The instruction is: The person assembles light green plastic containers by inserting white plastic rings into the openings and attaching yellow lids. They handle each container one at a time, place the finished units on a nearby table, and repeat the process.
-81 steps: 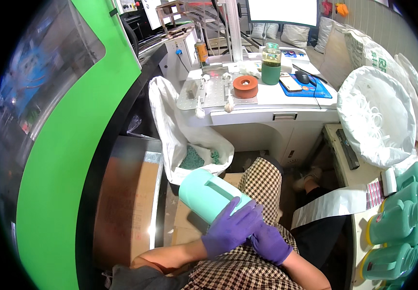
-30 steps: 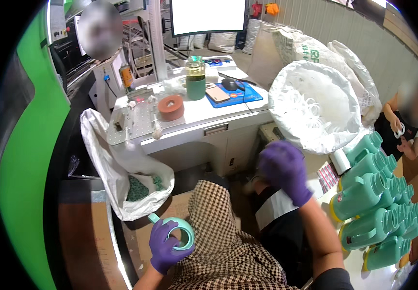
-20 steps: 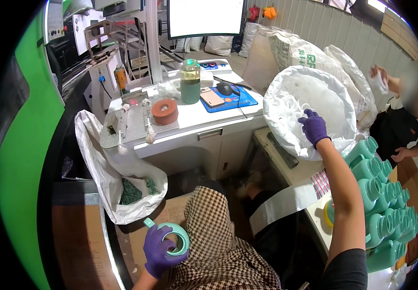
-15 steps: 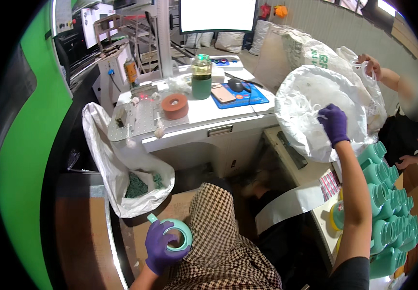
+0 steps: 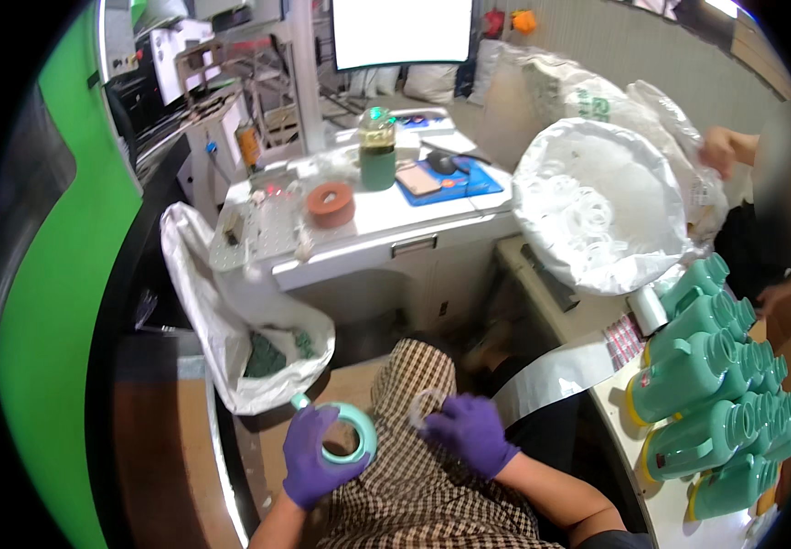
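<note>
Since the earlier frame the right hand has come back from the big ring-filled bag clutching a clear ring. The left hand grips the teal bottle over the lap. Probably fitting comes next, needing alignment.

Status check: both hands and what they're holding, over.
Left hand grips teal bottle in lap. Right hand pinches clear ring beside its mouth. Nothing between them.

Open lap between both hands, white bag crowding left, green bottles (packed rows) blocking right
</note>
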`<state>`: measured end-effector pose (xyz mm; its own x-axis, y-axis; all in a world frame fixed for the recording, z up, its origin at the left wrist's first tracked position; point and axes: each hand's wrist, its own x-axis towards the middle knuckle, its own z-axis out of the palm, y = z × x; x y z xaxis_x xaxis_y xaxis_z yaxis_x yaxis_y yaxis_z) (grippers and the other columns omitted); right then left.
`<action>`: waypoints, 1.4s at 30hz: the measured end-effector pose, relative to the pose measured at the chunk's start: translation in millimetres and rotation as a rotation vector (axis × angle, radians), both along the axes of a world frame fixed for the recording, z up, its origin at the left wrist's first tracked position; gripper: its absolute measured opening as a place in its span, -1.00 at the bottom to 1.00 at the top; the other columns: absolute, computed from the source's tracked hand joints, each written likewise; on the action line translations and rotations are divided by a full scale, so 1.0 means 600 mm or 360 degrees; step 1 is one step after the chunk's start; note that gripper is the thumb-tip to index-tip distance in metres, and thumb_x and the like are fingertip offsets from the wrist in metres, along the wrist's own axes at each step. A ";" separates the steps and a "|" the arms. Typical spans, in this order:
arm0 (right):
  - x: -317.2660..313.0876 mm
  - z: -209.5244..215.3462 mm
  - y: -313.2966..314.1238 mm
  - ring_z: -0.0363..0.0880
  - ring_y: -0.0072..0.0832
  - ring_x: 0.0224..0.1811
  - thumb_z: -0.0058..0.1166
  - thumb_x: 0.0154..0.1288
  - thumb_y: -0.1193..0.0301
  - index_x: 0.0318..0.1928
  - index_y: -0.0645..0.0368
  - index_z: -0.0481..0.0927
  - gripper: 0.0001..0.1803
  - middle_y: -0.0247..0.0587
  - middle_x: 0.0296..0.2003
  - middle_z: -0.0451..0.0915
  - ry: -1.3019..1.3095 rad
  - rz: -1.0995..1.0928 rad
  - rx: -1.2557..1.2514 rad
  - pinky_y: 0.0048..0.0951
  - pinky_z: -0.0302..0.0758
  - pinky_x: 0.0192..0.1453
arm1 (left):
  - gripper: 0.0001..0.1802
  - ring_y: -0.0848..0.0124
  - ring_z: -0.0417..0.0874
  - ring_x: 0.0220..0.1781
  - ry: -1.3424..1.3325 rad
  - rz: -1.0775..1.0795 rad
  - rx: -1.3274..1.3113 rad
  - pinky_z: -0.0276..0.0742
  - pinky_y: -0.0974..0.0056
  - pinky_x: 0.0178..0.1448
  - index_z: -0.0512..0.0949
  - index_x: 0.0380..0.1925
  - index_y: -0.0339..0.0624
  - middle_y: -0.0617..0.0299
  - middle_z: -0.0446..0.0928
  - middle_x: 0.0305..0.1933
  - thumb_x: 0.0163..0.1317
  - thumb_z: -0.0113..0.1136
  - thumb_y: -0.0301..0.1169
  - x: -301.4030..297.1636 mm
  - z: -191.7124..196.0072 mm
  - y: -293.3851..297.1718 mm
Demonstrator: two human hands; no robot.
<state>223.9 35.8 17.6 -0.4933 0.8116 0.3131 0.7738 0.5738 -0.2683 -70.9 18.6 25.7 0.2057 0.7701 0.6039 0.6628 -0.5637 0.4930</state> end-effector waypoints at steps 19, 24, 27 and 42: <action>-0.151 0.084 -0.017 0.66 -0.12 -0.31 0.22 0.01 0.59 -0.16 0.12 0.65 -0.69 -0.13 -0.26 0.62 0.0526 0.0238 -0.0273 -0.20 0.61 -0.25 | -0.10 -0.05 0.67 0.17 0.0108 -0.0280 0.0157 0.47 -0.12 0.42 0.47 0.26 -0.34 0.00 0.65 0.16 -0.22 0.51 -0.35 0.051 0.034 0.025; -0.155 0.073 -0.014 0.67 -0.11 -0.25 0.18 0.11 0.57 -0.12 0.19 0.62 -0.73 -0.10 -0.23 0.62 0.0467 0.0241 -0.0310 -0.20 0.62 -0.19 | -0.04 0.13 0.70 0.12 0.0122 -0.0305 0.0111 0.44 -0.13 0.45 0.42 0.36 -0.32 0.01 0.64 0.13 -0.20 0.43 -0.34 0.049 0.026 0.027; -0.148 0.065 -0.002 0.66 -0.07 -0.25 0.17 0.14 0.57 -0.09 0.23 0.61 -0.72 -0.04 -0.22 0.62 0.0570 0.0315 -0.0348 -0.19 0.61 -0.20 | 0.00 0.15 0.70 0.12 0.0115 -0.0282 0.0153 0.45 -0.13 0.45 0.44 0.36 -0.29 0.02 0.65 0.10 -0.24 0.48 -0.29 0.052 0.021 0.033; -0.133 0.046 -0.051 0.55 0.03 0.08 0.10 0.01 0.69 0.17 0.27 0.46 -0.40 0.11 0.01 0.54 0.0813 0.0420 -0.0265 -0.09 0.49 0.22 | -0.40 0.01 0.69 0.11 0.0336 -0.0221 0.0012 0.42 -0.14 0.41 0.59 0.07 -0.29 0.03 0.68 0.08 0.00 0.50 -0.32 0.056 0.034 0.032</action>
<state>143.9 4.9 45.0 -0.5055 0.7406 0.4427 0.3600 0.6473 -0.6718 -37.1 37.8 46.2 0.4315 0.7212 0.5420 0.6663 -0.6598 0.3475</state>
